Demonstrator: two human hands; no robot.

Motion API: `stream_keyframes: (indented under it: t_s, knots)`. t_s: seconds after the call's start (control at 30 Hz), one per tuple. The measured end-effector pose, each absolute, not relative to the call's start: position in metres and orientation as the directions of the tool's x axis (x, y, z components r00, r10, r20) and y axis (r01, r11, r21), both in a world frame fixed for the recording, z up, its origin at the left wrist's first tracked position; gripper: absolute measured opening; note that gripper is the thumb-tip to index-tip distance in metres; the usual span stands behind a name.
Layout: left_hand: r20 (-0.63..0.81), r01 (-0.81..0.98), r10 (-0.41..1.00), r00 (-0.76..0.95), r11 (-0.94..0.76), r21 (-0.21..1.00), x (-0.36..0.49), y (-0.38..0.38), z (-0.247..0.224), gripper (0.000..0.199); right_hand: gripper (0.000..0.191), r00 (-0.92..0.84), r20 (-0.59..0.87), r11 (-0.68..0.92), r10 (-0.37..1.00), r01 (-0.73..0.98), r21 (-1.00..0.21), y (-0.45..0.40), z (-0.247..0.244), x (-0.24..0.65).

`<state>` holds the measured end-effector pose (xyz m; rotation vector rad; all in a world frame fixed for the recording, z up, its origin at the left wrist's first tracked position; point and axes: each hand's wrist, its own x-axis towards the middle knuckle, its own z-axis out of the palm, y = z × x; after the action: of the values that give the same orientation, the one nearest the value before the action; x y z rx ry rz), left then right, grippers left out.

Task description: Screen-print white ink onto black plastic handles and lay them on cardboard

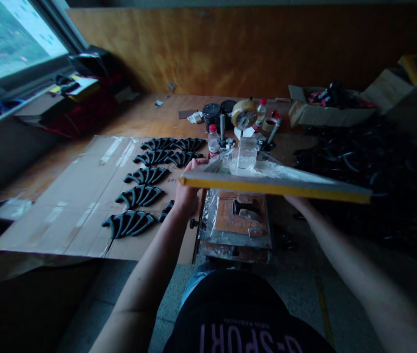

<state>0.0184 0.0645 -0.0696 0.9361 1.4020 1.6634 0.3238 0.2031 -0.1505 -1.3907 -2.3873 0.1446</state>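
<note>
A screen-printing frame [278, 187] with a grey and yellow edge is raised and tilted over the jig, its front side facing me. My left hand [189, 189] is closed on its left corner. My right hand [294, 198] reaches under the front side, right of the jig; its fingers are hidden behind the frame. Below, a brown board [226, 220] on the printing jig carries a black curved plastic part [246, 209]. Neither hand touches that part. Over the mesh, a roll of tape [244, 113] sits atop the clamp post.
Several black fan-shaped parts [140, 196] lie in rows on a cardboard sheet [72, 196] at left. A red-capped bottle [213, 141] and black tubs [211, 115] stand behind. A dark pile of parts [363, 166] and an open carton [329, 113] are at right.
</note>
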Motion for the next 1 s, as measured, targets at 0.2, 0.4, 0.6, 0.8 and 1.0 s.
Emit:
stream_keyframes:
  t_s: [0.2,0.4,0.6,0.8,1.0]
  knots:
    - [0.062,-0.141,0.889,-0.454,-0.140,0.980,0.026,0.082,-0.054,0.050,0.014,-0.591,0.018,0.575,0.806,0.776,-0.259,0.131,-0.211,0.285]
    - [-0.464,-0.231,0.883,-0.072,0.438,0.869,0.071,0.005,-0.129,0.065,0.015,-0.488,0.050,0.458,0.871,0.772,-0.442,0.106,-0.192,0.250]
    - [-0.493,-0.339,0.696,-0.522,0.361,0.869,0.047,-0.039,-0.197,0.060,0.009,-0.833,0.257,0.815,0.490,0.333,-0.473,0.039,-0.178,0.154]
    - [-0.595,-0.166,0.435,-0.676,0.696,0.698,-0.051,-0.079,-0.255,0.066,0.010,-0.893,0.139,0.818,0.428,0.317,-0.480,0.065,-0.212,0.088]
    - [-0.571,0.027,0.388,-0.724,0.842,0.538,-0.085,-0.071,-0.269,0.061,0.019,-0.924,0.015,0.829,0.383,0.337,-0.446,0.079,-0.241,0.062]
